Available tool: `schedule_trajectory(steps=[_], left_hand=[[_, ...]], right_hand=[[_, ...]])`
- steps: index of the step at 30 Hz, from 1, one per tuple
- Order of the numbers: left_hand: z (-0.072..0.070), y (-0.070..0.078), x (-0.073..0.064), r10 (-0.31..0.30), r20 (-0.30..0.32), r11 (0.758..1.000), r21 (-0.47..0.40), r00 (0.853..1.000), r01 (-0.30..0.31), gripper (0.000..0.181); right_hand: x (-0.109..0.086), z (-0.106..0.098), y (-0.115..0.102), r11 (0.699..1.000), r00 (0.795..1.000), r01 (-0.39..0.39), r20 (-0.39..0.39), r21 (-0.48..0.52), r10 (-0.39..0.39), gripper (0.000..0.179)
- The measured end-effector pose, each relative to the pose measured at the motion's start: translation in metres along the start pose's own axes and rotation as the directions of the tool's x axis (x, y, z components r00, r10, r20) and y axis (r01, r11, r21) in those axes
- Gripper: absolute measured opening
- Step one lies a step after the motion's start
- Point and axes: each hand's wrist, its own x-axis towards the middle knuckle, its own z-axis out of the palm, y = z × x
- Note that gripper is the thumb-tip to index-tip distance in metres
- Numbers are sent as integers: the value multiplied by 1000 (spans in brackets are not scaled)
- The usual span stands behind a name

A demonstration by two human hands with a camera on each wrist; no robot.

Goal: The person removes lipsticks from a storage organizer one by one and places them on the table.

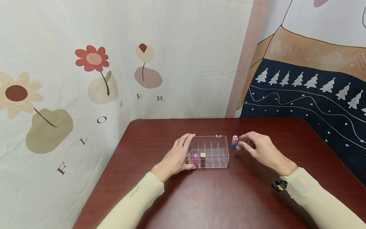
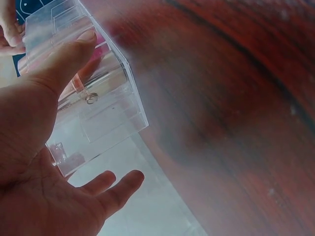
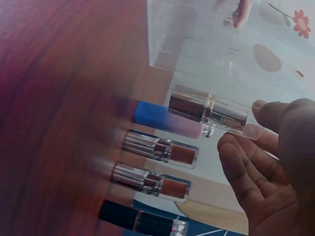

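A clear compartment box (image 1: 217,162) stands on the table, with a rose-coloured tube (image 1: 188,159), a bright pink tube (image 1: 195,160) and a dark brown tube with a pale top (image 1: 203,160) upright in its left front slots. My left hand (image 1: 178,156) grips the box's left end, thumb along the front and fingers reaching to the back edge. Right of the box, my right hand (image 1: 258,147) pinches a lipstick (image 3: 209,112) by its clear end, between thumb and fingers. Beside it stands a blue-and-pink lipstick (image 3: 165,119).
Lined up past the blue-and-pink lipstick, in the right wrist view, are two clear-capped lipsticks (image 3: 160,147) and a dark tube (image 3: 140,219); my right hand hides them in the head view. A printed cloth (image 1: 186,63) hangs behind the reddish-brown table (image 1: 217,197).
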Motion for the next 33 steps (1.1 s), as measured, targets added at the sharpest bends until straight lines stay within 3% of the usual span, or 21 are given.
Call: schedule_trajectory(steps=[23,33], left_hand=[[1,-2,-1,0,-6,1000,-10,1000,0,134],[1,-2,0,13,0,999,33,1000,-13,134]], right_hand=[[-3,13,9,998,994,-41,108,44,36,27],[-1,17,10,997,993,-24,117,71,16,28]])
